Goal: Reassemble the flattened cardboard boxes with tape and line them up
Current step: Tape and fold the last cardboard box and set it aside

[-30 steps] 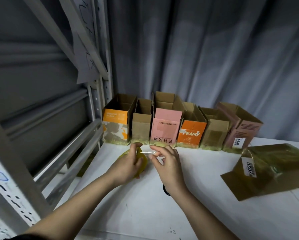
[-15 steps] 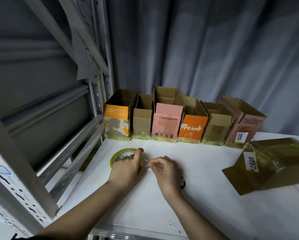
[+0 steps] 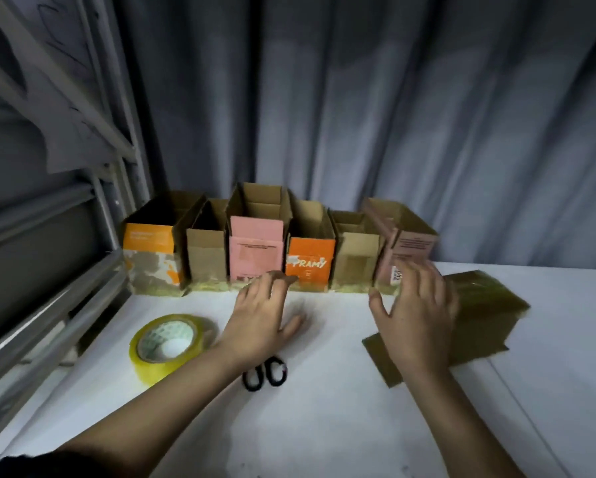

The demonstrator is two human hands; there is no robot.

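Several open-topped cardboard boxes stand in a row at the back of the white table (image 3: 341, 408), among them a pink box (image 3: 255, 258) and an orange box (image 3: 310, 262). A roll of yellowish tape (image 3: 170, 346) lies flat at the left. Black-handled scissors (image 3: 265, 372) lie partly under my left wrist. My left hand (image 3: 258, 322) hovers over the table with fingers spread, holding nothing. My right hand (image 3: 417, 319) is spread open in front of a tape-covered brown box (image 3: 479, 322) lying on its side at the right; contact is unclear.
A metal shelf frame (image 3: 65, 305) runs along the table's left edge. A grey curtain (image 3: 358, 115) hangs behind the row of boxes. Paper sheets (image 3: 65, 125) hang from the frame at upper left.
Both hands have let go of the tape roll, which now lies on the table. The hands moved right, the right one over to the lying box. The scissors have come into view.
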